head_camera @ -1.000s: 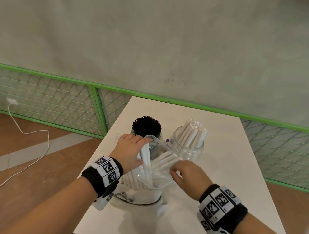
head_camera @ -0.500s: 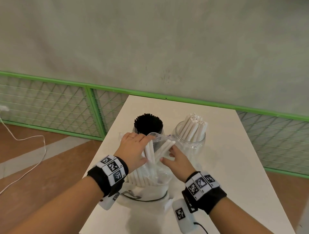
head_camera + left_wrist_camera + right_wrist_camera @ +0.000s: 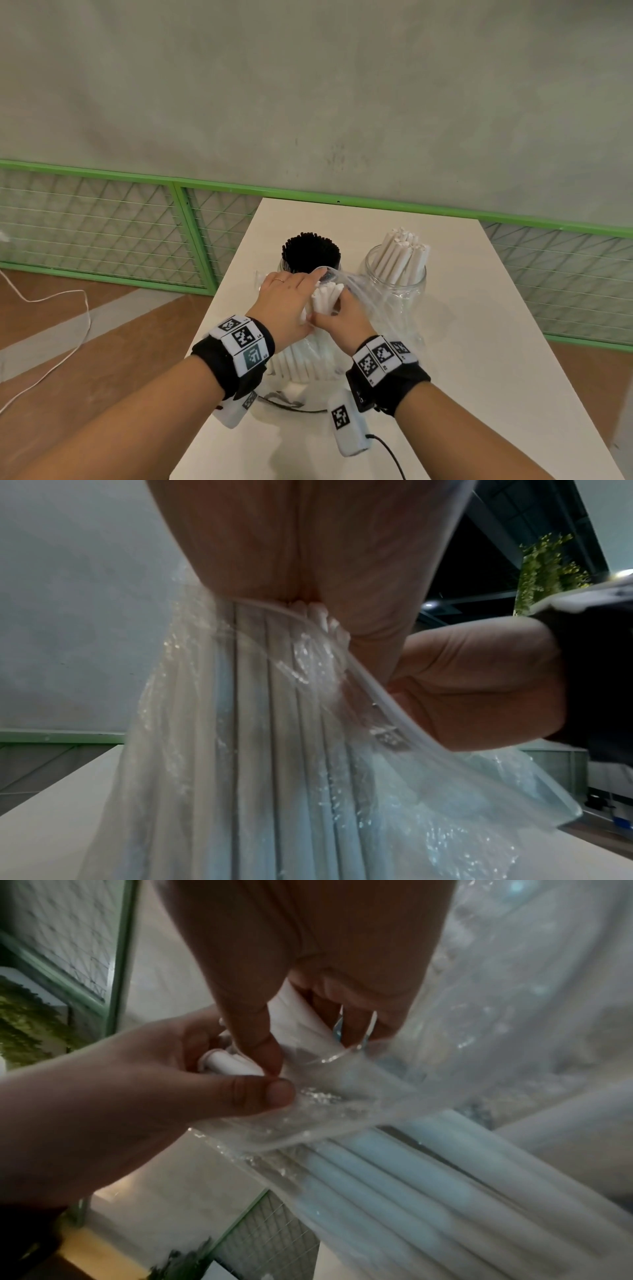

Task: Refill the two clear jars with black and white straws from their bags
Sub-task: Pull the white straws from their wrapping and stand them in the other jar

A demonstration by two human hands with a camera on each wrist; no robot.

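My left hand (image 3: pixel 291 301) grips the upper part of the clear bag (image 3: pixel 370 301) with the white straws (image 3: pixel 327 296) inside it, fingers over the far side and thumb pressing the film near the rim, so that the bag stands upright on the table (image 3: pixel 479 342) with its mouth open. My right hand (image 3: pixel 342 317) reaches into that mouth and pinches a small bunch of straw tops between thumb and fingers; the right wrist view shows the thumb (image 3: pixel 260 1053) lying on the round end of one straw. The grip is narrow and closed on the straws, as I judge, in order to draw them up and out.

The bag stands at the near middle of the table, just in front of the two jars. The left jar (image 3: pixel 286 267) holds a dense bundle of black straws (image 3: pixel 311 251) and looks full. The right jar (image 3: pixel 409 291) holds a looser, leaning sheaf of white straws with room left, so the bunch in hand is presumably meant for it.

The straws in the bag are thick, matt white tubes, packed side by side and standing nearly vertical. The film is thin, glossy and wrinkled, with a thicker strip (image 3: pixel 373 691) along its rim.
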